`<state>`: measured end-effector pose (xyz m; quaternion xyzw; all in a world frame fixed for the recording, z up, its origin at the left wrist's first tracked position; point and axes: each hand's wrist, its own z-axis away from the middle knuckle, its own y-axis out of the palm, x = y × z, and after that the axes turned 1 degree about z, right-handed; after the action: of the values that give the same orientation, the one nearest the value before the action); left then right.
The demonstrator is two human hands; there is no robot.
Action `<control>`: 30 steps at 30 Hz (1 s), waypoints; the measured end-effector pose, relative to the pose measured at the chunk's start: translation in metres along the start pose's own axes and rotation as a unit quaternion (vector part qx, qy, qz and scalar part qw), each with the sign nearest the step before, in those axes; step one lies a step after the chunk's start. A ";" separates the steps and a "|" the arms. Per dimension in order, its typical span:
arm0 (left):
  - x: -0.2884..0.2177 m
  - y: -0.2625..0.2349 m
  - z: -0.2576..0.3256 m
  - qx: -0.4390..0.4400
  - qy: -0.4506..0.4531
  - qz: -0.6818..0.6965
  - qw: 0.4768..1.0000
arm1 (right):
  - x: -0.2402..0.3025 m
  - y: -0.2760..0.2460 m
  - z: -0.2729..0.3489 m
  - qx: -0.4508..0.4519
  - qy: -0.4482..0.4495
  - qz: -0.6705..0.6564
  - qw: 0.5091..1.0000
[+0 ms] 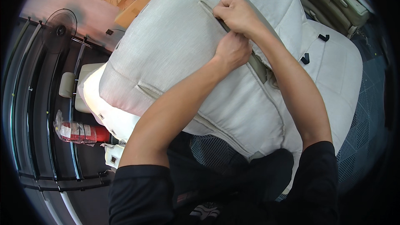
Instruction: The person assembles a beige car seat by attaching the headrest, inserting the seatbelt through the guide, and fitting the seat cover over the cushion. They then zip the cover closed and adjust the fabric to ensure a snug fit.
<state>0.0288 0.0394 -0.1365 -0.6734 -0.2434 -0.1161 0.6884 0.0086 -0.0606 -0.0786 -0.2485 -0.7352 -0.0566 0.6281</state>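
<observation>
A car seat cover (162, 46) in pale grey-white fabric is stretched over a seat part in front of me. A long slit runs down it, and a beige-green seat surface (259, 68) shows through its lower part. My left hand (234, 50) is closed on the cover's edge along this slit, knuckles up. Just beyond it, almost touching, my right hand (236, 14) is also closed at the slit's far part, its fingers curled over the fabric edge. The fingertips of both hands are mostly hidden. A shorter slit (148, 91) lies left of my left forearm.
A white-covered seat (337, 58) with two black hooks stands to the right. Folded olive-beige seat parts (333, 4) are at the far right. Leftward are a fire extinguisher (83, 133), a headrest (66, 84), dark rails and a fan (59, 30). A cardboard box (135, 4) stands far back.
</observation>
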 end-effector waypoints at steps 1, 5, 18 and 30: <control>0.000 -0.002 0.001 -0.010 0.008 -0.011 1.000 | -0.001 0.000 -0.002 0.002 0.000 0.003 1.000; 0.002 -0.001 0.005 -0.010 0.006 -0.008 1.000 | -0.006 0.003 -0.007 0.027 0.011 -0.002 1.000; -0.002 -0.011 0.001 0.078 -0.030 0.044 0.996 | -0.012 -0.004 0.001 0.026 -0.071 0.042 0.996; -0.001 -0.003 0.002 0.023 -0.013 0.000 1.000 | -0.021 0.014 0.022 -0.119 -0.165 -0.006 0.979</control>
<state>0.0264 0.0406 -0.1343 -0.6591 -0.2553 -0.1020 0.7000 -0.0035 -0.0462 -0.1064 -0.3233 -0.8179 -0.1059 0.4640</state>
